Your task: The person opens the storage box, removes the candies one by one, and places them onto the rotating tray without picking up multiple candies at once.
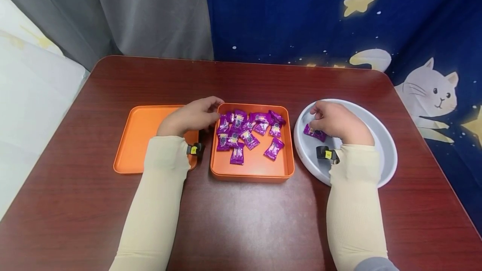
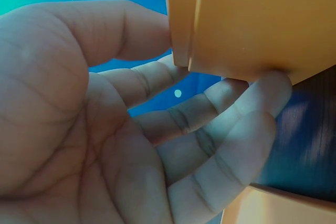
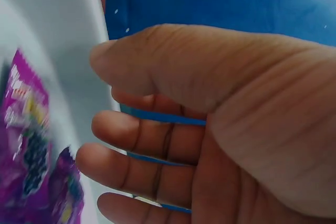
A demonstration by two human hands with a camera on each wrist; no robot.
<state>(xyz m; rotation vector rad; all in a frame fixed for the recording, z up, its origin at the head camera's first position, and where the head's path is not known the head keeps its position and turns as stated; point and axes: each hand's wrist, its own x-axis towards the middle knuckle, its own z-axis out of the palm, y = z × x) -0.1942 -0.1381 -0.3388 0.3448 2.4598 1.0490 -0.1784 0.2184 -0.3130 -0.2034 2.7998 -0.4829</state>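
Note:
My left hand (image 1: 193,116) holds the back left corner of the orange box (image 1: 252,179), thumb by the rim and fingers round the corner. In the left wrist view the thumb and fingertips meet the orange wall (image 2: 252,24). Several purple wrapped candies (image 1: 237,126) lie inside the box, mostly towards its back left. Over the round white tray (image 1: 389,158) hovers my right hand (image 1: 340,122), fingers loosely bent and nothing between them. Beneath its fingertips lie purple candies (image 1: 315,133); two candies (image 3: 29,145) show in the right wrist view, apart from the thumb.
A shallow orange tray (image 1: 132,145) lies left of the box, partly covered by my left forearm. All of it stands on a dark red wooden table (image 1: 248,225). Grey and blue curtains (image 1: 282,16) hang behind the table's back edge.

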